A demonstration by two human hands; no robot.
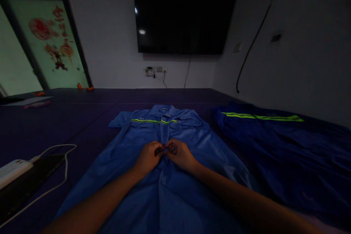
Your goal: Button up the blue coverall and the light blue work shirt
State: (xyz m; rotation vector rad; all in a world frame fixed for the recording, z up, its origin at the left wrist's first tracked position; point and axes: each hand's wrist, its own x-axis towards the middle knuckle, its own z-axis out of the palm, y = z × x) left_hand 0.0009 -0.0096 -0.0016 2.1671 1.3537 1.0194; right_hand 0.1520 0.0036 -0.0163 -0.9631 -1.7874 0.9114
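A blue short-sleeved work shirt (189, 175) lies spread on the floor, its collar away from me and a yellow-green stripe across the chest. My left hand (151, 155) pinches the cloth of the front placket at mid-shirt. Close against it, my right hand (177, 152) pinches the same placket from the right side, fingertips nearly meeting. Whatever small part lies between the fingertips is hidden. A button (163, 181) shows on the placket below my hands.
To the right lies a darker blue garment (263, 146) with a yellow-green stripe. A white power strip (13, 172) with a looping cable (65, 168) is at lower left. Beyond the purple floor (90, 117), a television (186, 18) hangs on the wall.
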